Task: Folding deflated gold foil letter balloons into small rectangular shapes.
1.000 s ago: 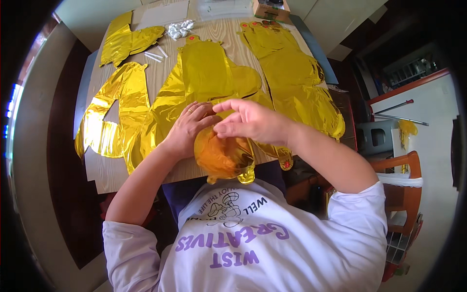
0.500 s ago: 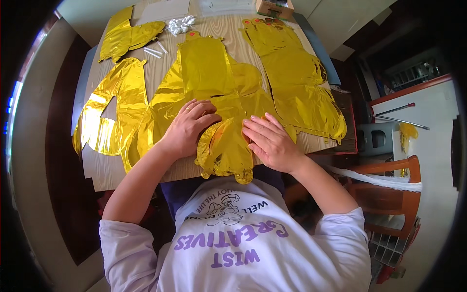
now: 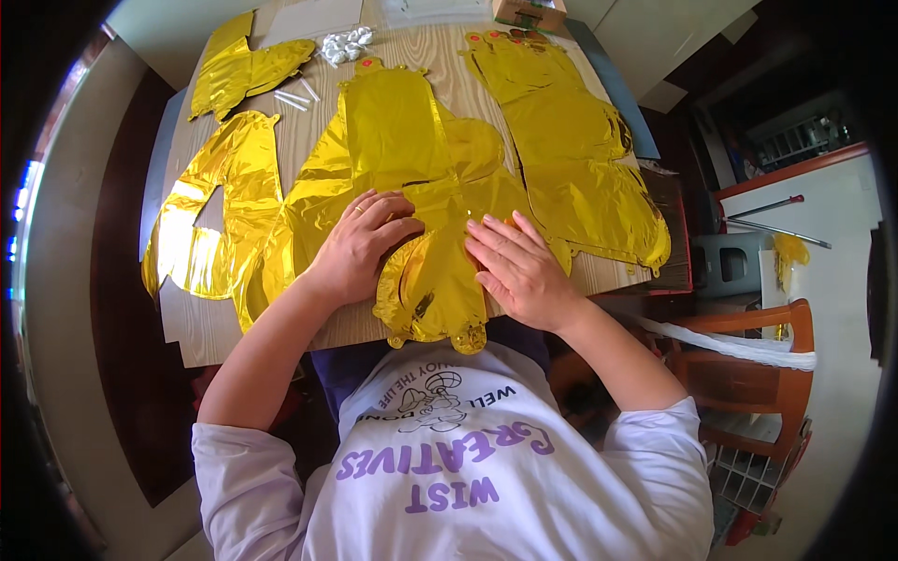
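Observation:
A flat gold foil balloon [image 3: 393, 140] lies across the middle of the table, its lower lobe [image 3: 430, 294] reaching past the near edge. My left hand [image 3: 360, 243] is at the left side of this lobe, fingers curled down against the foil and a ring on one finger. What lies under those fingertips is hidden. On the lobe's right side rests my right hand [image 3: 524, 266], its fingers stretched out and laid on the foil. The foil between the hands is creased and slightly raised.
More flat gold foil balloons lie at the right [image 3: 571, 140], the left [image 3: 224, 206] and the far left [image 3: 248, 70]. White balled pieces [image 3: 344, 45] and thin white sticks [image 3: 291, 100] sit behind. A cardboard box [image 3: 528, 14] stands at the back; a wooden chair [image 3: 795, 374] is at right.
My right hand's fingers have shifted slightly and spread a little on the foil. My left hand stays where it was.

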### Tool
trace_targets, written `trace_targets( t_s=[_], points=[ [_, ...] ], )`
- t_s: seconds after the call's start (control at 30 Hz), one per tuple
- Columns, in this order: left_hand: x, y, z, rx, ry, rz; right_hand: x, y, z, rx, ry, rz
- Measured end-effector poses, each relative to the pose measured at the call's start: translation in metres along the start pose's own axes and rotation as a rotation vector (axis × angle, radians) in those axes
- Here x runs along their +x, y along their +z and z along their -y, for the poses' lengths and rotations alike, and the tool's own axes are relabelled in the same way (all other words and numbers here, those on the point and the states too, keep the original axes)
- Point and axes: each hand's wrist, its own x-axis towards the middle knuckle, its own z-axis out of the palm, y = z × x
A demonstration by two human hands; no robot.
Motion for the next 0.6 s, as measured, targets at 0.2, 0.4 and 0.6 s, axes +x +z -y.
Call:
trace_targets(
  t_s=[0.2,0.4,0.6],
  points=[
    [0.001,0.0005,-0.0004,-0.002,-0.001,0.003,0.0027,-0.0013,0.0019,-0.004,-0.019,0.044],
    [0.0007,0.0019,0.0002,-0.011,-0.001,-0.005,0.0033,-0.0026,0.0006,0.038,-0.045,0.064],
    [0.0014,0.0007,-0.0011,-0.021,-0.012,0.001,0.001,-0.0017,-0.0021,0.027,0.0,0.066]
  ],
)
